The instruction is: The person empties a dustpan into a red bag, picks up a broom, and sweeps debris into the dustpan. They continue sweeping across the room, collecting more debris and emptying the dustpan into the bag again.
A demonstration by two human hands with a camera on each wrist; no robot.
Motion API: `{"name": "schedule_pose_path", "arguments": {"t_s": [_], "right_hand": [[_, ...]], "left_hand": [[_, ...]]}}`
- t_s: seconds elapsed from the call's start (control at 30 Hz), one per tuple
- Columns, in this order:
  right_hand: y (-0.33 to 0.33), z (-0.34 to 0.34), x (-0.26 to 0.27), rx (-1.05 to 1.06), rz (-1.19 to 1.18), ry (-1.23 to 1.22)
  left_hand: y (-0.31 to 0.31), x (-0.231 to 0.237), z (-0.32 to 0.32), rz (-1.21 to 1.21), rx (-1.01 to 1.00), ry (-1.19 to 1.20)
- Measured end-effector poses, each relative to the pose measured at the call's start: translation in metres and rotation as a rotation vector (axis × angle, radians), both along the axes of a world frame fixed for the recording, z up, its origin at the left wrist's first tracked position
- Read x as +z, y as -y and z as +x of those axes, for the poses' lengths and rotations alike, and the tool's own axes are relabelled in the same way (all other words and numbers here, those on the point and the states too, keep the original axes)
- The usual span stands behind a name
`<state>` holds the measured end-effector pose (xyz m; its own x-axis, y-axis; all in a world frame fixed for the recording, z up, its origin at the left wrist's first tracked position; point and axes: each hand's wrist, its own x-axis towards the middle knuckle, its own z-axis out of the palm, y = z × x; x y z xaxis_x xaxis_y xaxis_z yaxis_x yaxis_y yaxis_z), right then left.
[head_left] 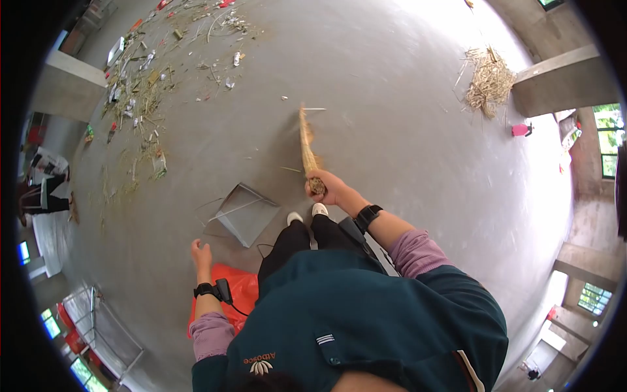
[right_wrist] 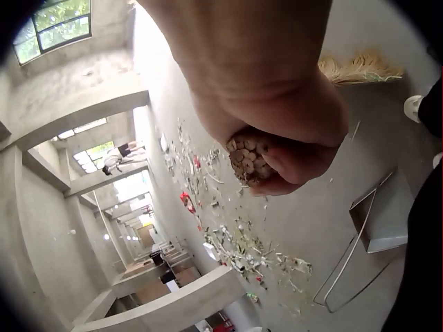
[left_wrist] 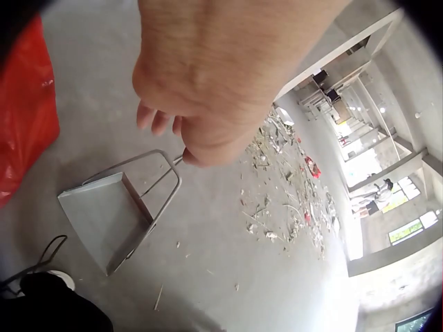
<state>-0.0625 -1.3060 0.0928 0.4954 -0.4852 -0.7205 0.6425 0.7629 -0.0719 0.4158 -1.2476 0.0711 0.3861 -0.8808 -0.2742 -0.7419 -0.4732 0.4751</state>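
Observation:
A straw broom (head_left: 306, 140) is gripped in my right hand (head_left: 331, 188), with fingers wrapped round its bundled handle. The handle's cut end (right_wrist: 248, 159) faces up out of the fist in the right wrist view, and pale bristles (right_wrist: 363, 69) show beyond the hand. To the left, my left hand (head_left: 202, 253) hangs over the floor with loosely bent fingers and nothing in it. Nearest to it is a grey metal dustpan (head_left: 247, 214) with a thin wire handle, lying in front of my feet. In the left wrist view the palm hides part of the fingers.
A red plastic bag (head_left: 238, 291) lies by my left forearm. Scattered straw and litter (head_left: 140, 98) cover the floor at far left. A straw pile (head_left: 488, 81) lies against a concrete beam at far right, near a pink bottle (head_left: 520, 130). A thin white stick (head_left: 316, 109) is by the broom's tip.

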Motion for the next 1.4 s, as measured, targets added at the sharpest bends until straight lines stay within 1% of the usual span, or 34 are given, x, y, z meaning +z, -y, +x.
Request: {"name": "schedule_pose_path", "arguments": {"t_s": [0.07, 0.1, 0.17, 0.2, 0.27, 0.3, 0.33, 0.37, 0.4, 0.43, 0.5, 0.57, 0.63, 0.7, 0.77, 0.83, 0.87, 0.9, 0.93, 0.97, 1.0, 1.03, 1.07, 1.1, 1.17, 1.23, 1.27, 1.33, 1.37, 1.4], "right_hand": [[0.027, 0.001, 0.007, -0.071, -0.066, 0.105], [0.037, 0.000, 0.005, -0.064, -0.054, 0.106], [0.049, -0.004, 0.002, -0.205, 0.047, 0.288], [0.048, -0.005, 0.010, -0.225, 0.012, 0.291], [0.039, -0.008, 0.023, -0.215, -0.002, 0.299], [0.033, -0.008, 0.029, -0.219, -0.010, 0.321], [0.025, -0.008, 0.037, -0.201, -0.005, 0.315], [0.019, -0.009, 0.046, -0.191, 0.002, 0.221], [0.015, -0.006, 0.054, -0.181, 0.008, 0.127], [0.013, 0.000, 0.065, -0.166, 0.010, 0.122], [0.011, 0.009, 0.082, -0.166, 0.047, 0.005], [0.015, 0.019, 0.079, -0.177, 0.083, -0.006], [0.022, 0.029, 0.069, -0.197, 0.111, -0.011], [0.033, 0.039, 0.055, -0.249, 0.148, 0.043], [0.045, 0.056, 0.042, -0.220, 0.183, 0.076], [0.060, 0.076, 0.038, -0.196, 0.215, 0.106], [0.070, 0.086, 0.037, -0.151, 0.186, 0.106], [0.081, 0.092, 0.036, -0.105, 0.156, 0.106], [0.092, 0.094, 0.033, -0.106, 0.152, 0.103], [0.105, 0.096, 0.030, -0.110, 0.115, 0.169], [0.115, 0.096, 0.027, -0.112, 0.079, 0.235], [0.124, 0.092, 0.023, -0.107, 0.078, 0.232], [0.131, 0.086, 0.019, -0.156, 0.082, 0.313], [0.136, 0.081, 0.016, -0.199, 0.087, 0.398], [0.138, 0.068, 0.015, -0.208, 0.040, 0.457], [0.131, 0.056, 0.030, -0.226, 0.049, 0.480], [0.126, 0.050, 0.036, -0.219, 0.031, 0.440], [0.113, 0.034, 0.044, -0.212, 0.003, 0.394], [0.105, 0.026, 0.047, -0.194, 0.005, 0.320], [0.097, 0.016, 0.051, -0.180, 0.006, 0.243]], "left_hand": [[0.007, 0.000, 0.000, 0.017, 0.003, 0.032], [0.011, 0.000, 0.002, 0.029, 0.010, 0.034], [0.022, -0.002, 0.005, -0.008, -0.054, 0.086], [0.028, -0.008, 0.009, -0.007, -0.046, 0.077], [0.033, -0.023, 0.018, -0.082, -0.159, 0.149], [0.036, -0.022, 0.017, -0.078, -0.141, 0.141], [0.043, -0.017, 0.013, -0.041, -0.160, 0.137], [0.049, -0.013, 0.009, -0.006, -0.180, 0.133], [0.054, -0.016, 0.009, -0.005, -0.164, 0.128], [0.057, -0.020, 0.008, 0.032, -0.145, 0.084], [0.061, -0.024, 0.003, 0.072, -0.115, 0.034], [0.062, -0.020, -0.005, 0.216, -0.064, -0.086], [0.053, -0.035, -0.005, 0.219, -0.052, -0.098], [0.044, -0.047, -0.003, 0.222, -0.043, -0.112], [0.034, -0.050, 0.001, 0.222, -0.043, -0.171], [0.020, -0.056, 0.013, 0.223, -0.038, -0.155], [0.017, -0.061, 0.017, 0.218, -0.033, -0.141], [0.017, -0.055, 0.017, 0.216, -0.036, -0.144], [0.016, -0.045, 0.018, 0.231, 0.013, -0.118], [0.019, -0.037, 0.017, 0.246, 0.063, -0.093], [0.021, -0.038, 0.020, 0.245, 0.065, -0.097], [0.023, -0.040, 0.026, 0.220, 0.061, -0.043], [0.024, -0.042, 0.031, 0.195, 0.060, 0.012], [0.028, -0.041, 0.030, 0.192, 0.072, 0.015], [0.040, -0.037, 0.025, 0.140, 0.061, 0.031], [0.043, -0.053, 0.025, -0.003, -0.066, 0.015], [0.043, -0.052, 0.023, -0.001, -0.052, 0.018], [0.048, -0.051, 0.013, 0.140, -0.226, -0.031], [0.048, -0.049, 0.010, 0.135, -0.227, -0.037], [0.047, -0.048, 0.006, 0.207, -0.291, -0.001]]}}
